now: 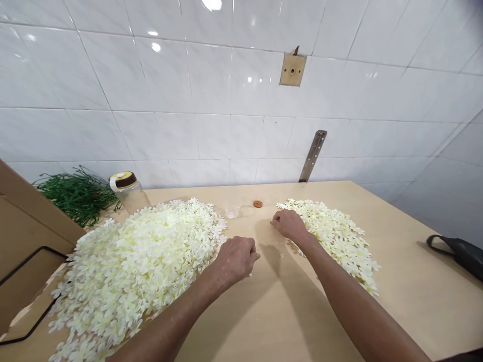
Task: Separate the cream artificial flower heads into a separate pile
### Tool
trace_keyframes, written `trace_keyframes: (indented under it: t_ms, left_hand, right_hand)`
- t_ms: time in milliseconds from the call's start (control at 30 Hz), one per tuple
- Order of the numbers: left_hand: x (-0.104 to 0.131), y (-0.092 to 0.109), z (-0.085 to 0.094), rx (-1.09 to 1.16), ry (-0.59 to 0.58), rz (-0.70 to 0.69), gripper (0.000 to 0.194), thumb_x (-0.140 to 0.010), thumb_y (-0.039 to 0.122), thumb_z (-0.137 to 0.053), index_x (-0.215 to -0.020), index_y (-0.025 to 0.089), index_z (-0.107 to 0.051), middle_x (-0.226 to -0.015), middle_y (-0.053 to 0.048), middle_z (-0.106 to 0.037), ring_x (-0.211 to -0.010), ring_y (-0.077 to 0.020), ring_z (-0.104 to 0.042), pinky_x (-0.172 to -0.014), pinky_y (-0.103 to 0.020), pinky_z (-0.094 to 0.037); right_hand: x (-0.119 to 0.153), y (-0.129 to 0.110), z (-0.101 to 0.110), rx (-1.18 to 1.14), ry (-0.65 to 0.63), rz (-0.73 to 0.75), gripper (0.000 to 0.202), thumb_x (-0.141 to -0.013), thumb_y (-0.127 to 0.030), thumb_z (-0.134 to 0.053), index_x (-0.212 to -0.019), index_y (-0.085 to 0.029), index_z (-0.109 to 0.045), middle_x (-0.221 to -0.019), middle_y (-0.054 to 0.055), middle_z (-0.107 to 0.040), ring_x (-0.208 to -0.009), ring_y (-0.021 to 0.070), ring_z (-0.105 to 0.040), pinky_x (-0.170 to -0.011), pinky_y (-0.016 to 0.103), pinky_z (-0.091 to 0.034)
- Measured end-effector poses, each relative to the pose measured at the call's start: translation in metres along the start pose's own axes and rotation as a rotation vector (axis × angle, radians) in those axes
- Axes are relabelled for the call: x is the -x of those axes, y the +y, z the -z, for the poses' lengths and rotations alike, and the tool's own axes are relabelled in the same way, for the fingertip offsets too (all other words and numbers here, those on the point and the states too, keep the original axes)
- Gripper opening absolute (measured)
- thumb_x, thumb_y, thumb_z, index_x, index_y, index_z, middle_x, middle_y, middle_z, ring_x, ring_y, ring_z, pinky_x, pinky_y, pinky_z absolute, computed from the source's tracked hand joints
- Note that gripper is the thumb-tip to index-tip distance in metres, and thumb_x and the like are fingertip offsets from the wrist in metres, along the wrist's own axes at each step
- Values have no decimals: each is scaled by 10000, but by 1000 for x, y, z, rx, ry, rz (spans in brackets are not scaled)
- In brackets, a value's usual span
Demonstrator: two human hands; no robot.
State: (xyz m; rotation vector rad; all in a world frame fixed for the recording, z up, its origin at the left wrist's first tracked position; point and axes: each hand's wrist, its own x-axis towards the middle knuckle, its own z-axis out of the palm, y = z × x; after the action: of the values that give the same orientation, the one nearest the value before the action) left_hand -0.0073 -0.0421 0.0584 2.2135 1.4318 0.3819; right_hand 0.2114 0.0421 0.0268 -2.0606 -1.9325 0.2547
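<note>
A large heap of white and pale yellow artificial flowers (151,251) covers the left part of the table. A flatter spread of similar flowers (335,231) lies on the right. My left hand (237,257) is over the table at the right edge of the large heap, its fingers curled together; what they hold is too small to make out. Near the left edge of the flatter spread is my right hand (289,224), fingers pinched, any held item unclear. Beyond the hands stand a small clear cup (231,211) and a small orange-brown disc (257,203).
A clear bottle with a brown and yellow lid (126,183) and green artificial stems (77,193) stand at the back left. Cardboard (30,241) borders the left side. A black strapped item (458,251) lies far right. A tiled wall closes the back.
</note>
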Motion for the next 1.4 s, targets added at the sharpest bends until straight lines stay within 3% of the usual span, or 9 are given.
trace_keyframes:
  t_ms: [133, 233, 300, 367, 467, 600, 800, 1033, 1400]
  left_hand:
    - [-8, 1, 5, 105, 48, 8, 150, -811, 288, -573, -701, 217, -646, -678, -48, -674, -630, -197, -594, -591, -275, -347]
    - [-18, 2, 6, 181, 128, 1, 143, -807, 273, -569, -716, 210, -659, -723, -43, -694, -670, -189, -608, -612, -275, -379]
    - [-26, 0, 3, 265, 199, 16, 129, -803, 270, -578, -758, 200, -676, -772, -47, -705, -716, -186, -624, -642, -274, -415]
    - [-32, -3, -2, 375, 273, 47, 136, -802, 276, -585, -824, 189, -687, -826, -49, -709, -743, -177, -637, -654, -265, -448]
    - [-36, -7, -14, 611, 265, 105, 223, -808, 329, -604, -946, 169, -674, -904, -58, -704, -618, -133, -627, -542, -234, -465]
    - [-32, -6, -26, 756, 299, 81, 238, -814, 334, -616, -967, 158, -663, -855, -51, -700, -538, -102, -612, -505, -211, -471]
    - [-29, -4, -30, 765, 382, 37, 171, -823, 309, -610, -882, 161, -673, -763, -41, -704, -541, -102, -610, -522, -200, -473]
    - [-32, -10, -35, 813, 383, 24, 189, -837, 309, -595, -923, 162, -677, -751, -43, -709, -557, -117, -641, -535, -209, -497]
    - [-32, -1, -34, 1047, 333, 66, 191, -784, 294, -652, -846, 116, -681, -596, -21, -640, -471, -106, -568, -454, -210, -471]
  right_hand:
    - [5, 4, 7, -134, 26, 7, 124, -775, -200, -633, -687, -187, -720, -797, 73, -720, -823, 217, -638, -717, 284, -428]
    - [17, 3, 11, -276, 9, 3, 206, -834, -312, -587, -753, -183, -725, -690, 44, -684, -641, 168, -607, -615, 266, -445]
    - [29, 1, 11, -482, -36, -12, 315, -859, -435, -560, -809, -168, -722, -633, 27, -643, -511, 130, -533, -511, 251, -427]
    - [41, -5, 10, -840, -108, -39, 376, -810, -514, -624, -837, -150, -718, -631, 20, -618, -465, 102, -468, -449, 239, -395]
    - [58, -19, 6, -1115, -190, -49, 399, -735, -527, -712, -826, -138, -722, -594, -1, -565, -474, 90, -432, -420, 223, -371]
    - [69, -33, -1, -1143, -208, -13, 388, -747, -516, -702, -826, -138, -732, -534, -30, -488, -476, 96, -440, -422, 219, -385]
    - [73, -35, -10, -1067, -151, -9, 358, -816, -492, -628, -877, -157, -736, -546, -31, -508, -443, 94, -468, -435, 228, -420]
    - [76, -40, -5, -1042, -137, -17, 394, -826, -513, -617, -965, -159, -717, -540, -38, -521, -419, 98, -488, -426, 229, -443]
    - [74, -34, -5, -1107, -123, -18, 373, -839, -513, -606, -744, -156, -657, -520, -31, -521, -407, 91, -479, -411, 225, -433]
